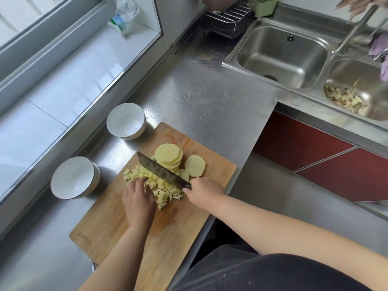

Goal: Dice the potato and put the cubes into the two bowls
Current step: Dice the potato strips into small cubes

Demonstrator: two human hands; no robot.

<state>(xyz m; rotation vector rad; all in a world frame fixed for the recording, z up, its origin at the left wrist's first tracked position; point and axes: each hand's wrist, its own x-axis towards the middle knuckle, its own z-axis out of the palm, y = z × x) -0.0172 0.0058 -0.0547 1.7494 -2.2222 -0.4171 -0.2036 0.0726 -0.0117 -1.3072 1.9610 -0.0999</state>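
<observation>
A steel tabletop (210, 97), dimpled in texture, runs away from the person, bounded by a tiled window ledge to the left of the fingers and a drop-off edge to their right. A bare stretch of steel lies beyond the hands. Farther off to the right is a double steel sink (281, 55); its nearer basin holds pale peelings (346, 97).

A rectangular wooden cutting board (178, 223) sits at an angle, one long edge near the tabletop's right edge. Two round white bowls stand just off its left edge: the far bowl (126, 121) beyond the left fingers, the near bowl (75, 177) left of them; neither holds potato.

The right hand (204, 191) grips the handle of a dark cleaver (160, 169), the blade lying across the board. The left hand (138, 198) rests with fingers bent on a heap of pale yellow potato cubes (162, 191) between both hands. Beyond the blade lies a fanned stack of round potato slices (169, 157), with another slice (194, 165) to its right.
</observation>
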